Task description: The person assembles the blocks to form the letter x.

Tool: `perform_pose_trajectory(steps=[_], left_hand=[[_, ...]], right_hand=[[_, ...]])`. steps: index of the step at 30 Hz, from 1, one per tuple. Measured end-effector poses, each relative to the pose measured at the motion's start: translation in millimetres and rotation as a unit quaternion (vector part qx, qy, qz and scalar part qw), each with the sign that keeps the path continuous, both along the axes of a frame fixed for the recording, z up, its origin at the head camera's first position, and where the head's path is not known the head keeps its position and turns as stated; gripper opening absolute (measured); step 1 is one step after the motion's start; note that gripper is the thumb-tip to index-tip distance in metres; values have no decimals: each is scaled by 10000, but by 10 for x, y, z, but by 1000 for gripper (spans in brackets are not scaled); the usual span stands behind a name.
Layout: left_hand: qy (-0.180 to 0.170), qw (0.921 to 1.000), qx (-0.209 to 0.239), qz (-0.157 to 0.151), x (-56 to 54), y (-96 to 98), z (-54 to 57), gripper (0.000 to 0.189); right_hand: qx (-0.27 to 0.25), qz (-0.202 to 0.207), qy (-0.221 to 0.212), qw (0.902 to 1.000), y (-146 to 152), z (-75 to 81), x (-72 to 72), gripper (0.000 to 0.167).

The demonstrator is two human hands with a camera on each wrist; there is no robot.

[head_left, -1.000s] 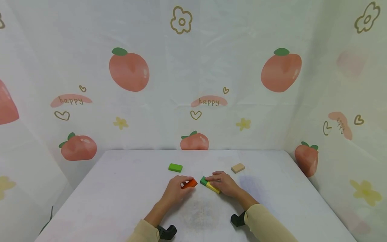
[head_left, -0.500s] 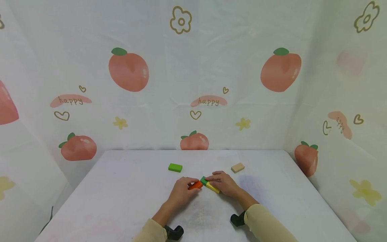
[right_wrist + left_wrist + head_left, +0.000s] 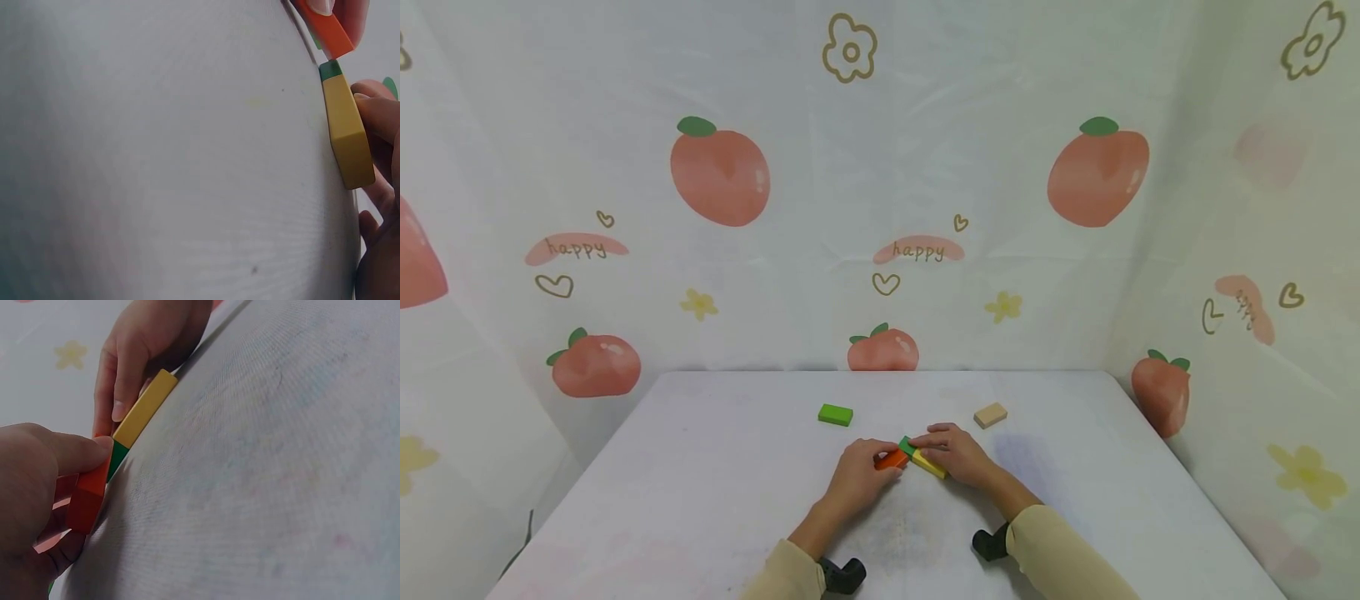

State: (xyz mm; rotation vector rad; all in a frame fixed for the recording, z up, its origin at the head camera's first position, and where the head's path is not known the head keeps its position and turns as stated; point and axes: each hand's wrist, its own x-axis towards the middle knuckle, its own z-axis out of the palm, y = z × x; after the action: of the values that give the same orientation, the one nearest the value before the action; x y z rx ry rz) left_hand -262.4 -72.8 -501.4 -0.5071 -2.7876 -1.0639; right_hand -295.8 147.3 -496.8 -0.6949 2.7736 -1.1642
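Note:
My left hand [image 3: 856,475] pinches an orange block [image 3: 891,459] between thumb and fingers, low over the white table. The orange block's far end is at a dark green block [image 3: 906,447]; whether they touch is unclear. The green block lies end to end with a yellow block [image 3: 929,464], forming a slanting row. My right hand [image 3: 961,460] holds this row, its thumb against the yellow block and a finger reaching the green one. In the left wrist view, the orange block [image 3: 90,497] stands at an angle to the yellow block [image 3: 145,409]. Fingers partly hide the blocks.
Behind the hands, a light green block [image 3: 835,415] lies at the left and a plain wooden block [image 3: 990,416] at the right. The white table [image 3: 700,500] meets a printed fruit curtain [image 3: 805,317] at its back edge.
My left hand has moved right with the orange block, bringing it up to the green block. My right hand and the row it holds have barely moved.

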Motion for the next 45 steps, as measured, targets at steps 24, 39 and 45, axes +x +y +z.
perform_pose_trajectory(steps=[24, 39, 45], left_hand=[[17, 9992, -206, 342, -6, 141, -20, 40], [340, 9974, -197, 608, 80, 251, 35, 42], [319, 9971, -198, 665, 76, 271, 33, 40]], right_hand=[[54, 71, 216, 9997, 20, -7, -10, 25], [-16, -62, 119, 9999, -12, -2, 0, 24], [-15, -88, 90, 9999, -21, 5, 1, 24]])
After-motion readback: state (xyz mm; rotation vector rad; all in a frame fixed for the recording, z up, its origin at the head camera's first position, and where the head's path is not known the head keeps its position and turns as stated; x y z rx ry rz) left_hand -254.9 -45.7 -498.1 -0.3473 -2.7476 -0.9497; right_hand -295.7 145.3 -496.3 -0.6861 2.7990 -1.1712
